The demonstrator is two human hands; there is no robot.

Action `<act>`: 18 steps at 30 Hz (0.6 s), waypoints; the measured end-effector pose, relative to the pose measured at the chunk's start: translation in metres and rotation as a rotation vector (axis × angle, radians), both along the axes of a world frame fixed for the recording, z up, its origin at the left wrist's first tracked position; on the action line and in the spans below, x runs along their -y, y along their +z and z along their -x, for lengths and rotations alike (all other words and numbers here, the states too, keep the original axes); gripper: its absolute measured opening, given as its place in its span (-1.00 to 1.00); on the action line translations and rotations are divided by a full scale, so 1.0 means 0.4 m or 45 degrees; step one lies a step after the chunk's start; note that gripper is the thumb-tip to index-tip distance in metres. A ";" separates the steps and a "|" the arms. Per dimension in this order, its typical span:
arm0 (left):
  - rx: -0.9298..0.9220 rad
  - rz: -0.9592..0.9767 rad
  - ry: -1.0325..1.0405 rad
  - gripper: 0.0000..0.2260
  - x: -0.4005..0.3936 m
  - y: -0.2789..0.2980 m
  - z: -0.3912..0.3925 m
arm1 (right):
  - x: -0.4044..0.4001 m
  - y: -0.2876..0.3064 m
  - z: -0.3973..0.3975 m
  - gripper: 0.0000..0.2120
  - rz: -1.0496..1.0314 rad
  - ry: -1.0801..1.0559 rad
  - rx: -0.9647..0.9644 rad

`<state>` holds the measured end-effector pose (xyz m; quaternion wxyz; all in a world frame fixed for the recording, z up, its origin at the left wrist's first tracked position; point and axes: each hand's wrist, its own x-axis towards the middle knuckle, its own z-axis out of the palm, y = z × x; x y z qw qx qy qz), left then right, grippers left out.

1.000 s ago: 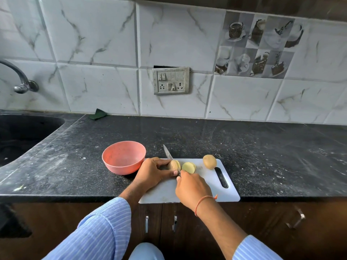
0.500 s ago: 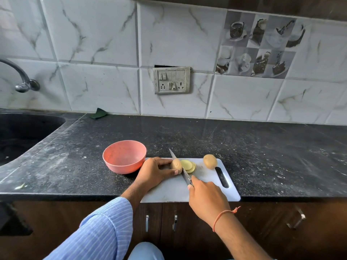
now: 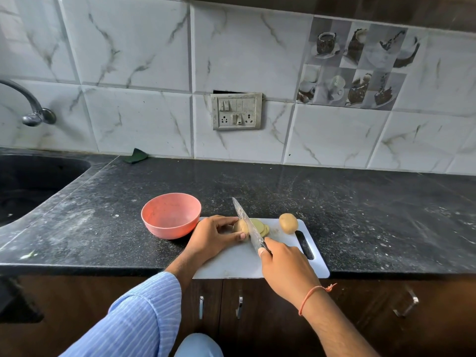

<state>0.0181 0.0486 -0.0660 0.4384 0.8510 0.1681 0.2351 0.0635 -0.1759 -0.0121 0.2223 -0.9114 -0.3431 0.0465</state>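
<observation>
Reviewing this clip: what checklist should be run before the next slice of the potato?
1. Left hand grips the cut potato: ok.
2. Its thumb clear of the knife blade: not ok, it lies right beside it.
3. Right hand grips the knife handle: ok.
4. Slices lie clear, right of the blade: ok.
5. Whole potato sits apart from the cut: ok.
</observation>
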 end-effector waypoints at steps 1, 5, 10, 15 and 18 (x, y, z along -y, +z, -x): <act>-0.003 0.011 0.003 -0.42 0.001 0.001 0.000 | -0.001 0.002 0.000 -0.79 -0.002 0.002 -0.006; -0.017 0.009 0.019 -0.44 0.002 0.000 -0.004 | 0.000 0.018 -0.004 -0.80 -0.007 -0.012 -0.023; -0.018 -0.014 0.019 -0.46 0.001 0.000 -0.005 | 0.001 0.041 -0.006 -0.74 -0.027 -0.029 -0.018; -0.022 -0.024 0.016 -0.43 -0.002 -0.005 -0.007 | -0.005 0.055 -0.006 -0.75 -0.036 -0.022 -0.011; -0.017 -0.027 0.021 -0.47 0.000 -0.004 -0.006 | -0.009 0.058 -0.003 -0.76 -0.003 -0.029 -0.009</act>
